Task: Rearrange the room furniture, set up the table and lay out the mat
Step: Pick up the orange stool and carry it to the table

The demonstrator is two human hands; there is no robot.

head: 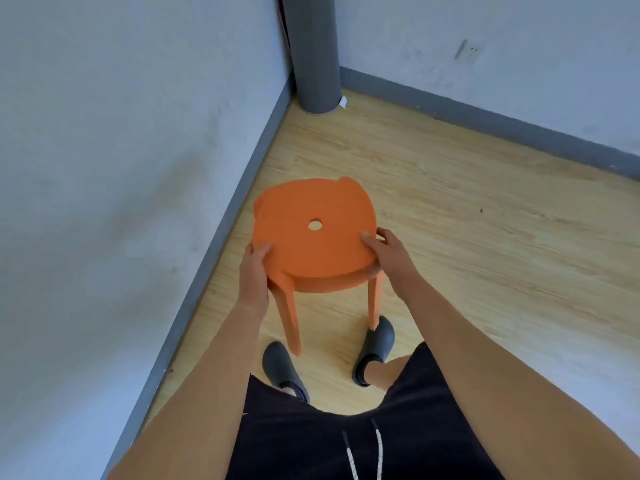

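Note:
An orange plastic stool [304,244] with a round seat and a small hole in its middle is in front of me, upright, near the corner of the room. My left hand [254,271] grips the seat's left rim, thumb on top. My right hand [388,252] grips the right rim the same way. Two of the stool's legs show below the seat, ending between my feet; whether they touch the floor I cannot tell. A rolled grey mat [313,53] stands upright in the corner beyond the stool.
White walls with a grey skirting board [221,237] close in on the left and at the back. The light wooden floor [485,237] stretches to the right. My dark slippers [375,348] stand just behind the stool. A wall socket [471,51] sits at the back right.

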